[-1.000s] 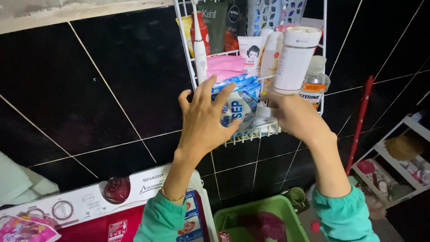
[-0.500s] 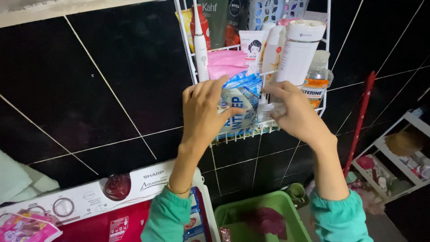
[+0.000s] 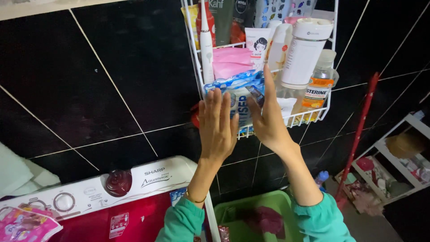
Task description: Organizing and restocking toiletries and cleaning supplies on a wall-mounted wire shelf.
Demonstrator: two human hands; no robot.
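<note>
Teal sleeves are covering both forearms, with a thin gold bracelet (image 3: 193,200) circling the left wrist. Both hands are pressing flat against a crinkly blue-and-white plastic pouch (image 3: 242,96) sitting in the lower tier of a white wire rack (image 3: 309,117): the left hand (image 3: 217,125) is lying open, fingers straight and together, gripping nothing, while the right hand (image 3: 268,118) is bracing the pouch's right side, fingers extended upward. Behind it, a folded pink cloth (image 3: 230,60), a white cylindrical bottle (image 3: 307,51) and a clear bottle (image 3: 319,83) are standing against glossy black tiles (image 3: 112,67).

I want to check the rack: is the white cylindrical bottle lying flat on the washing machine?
No, the white cylindrical bottle stands in the white wire rack on the black tiled wall.
</note>
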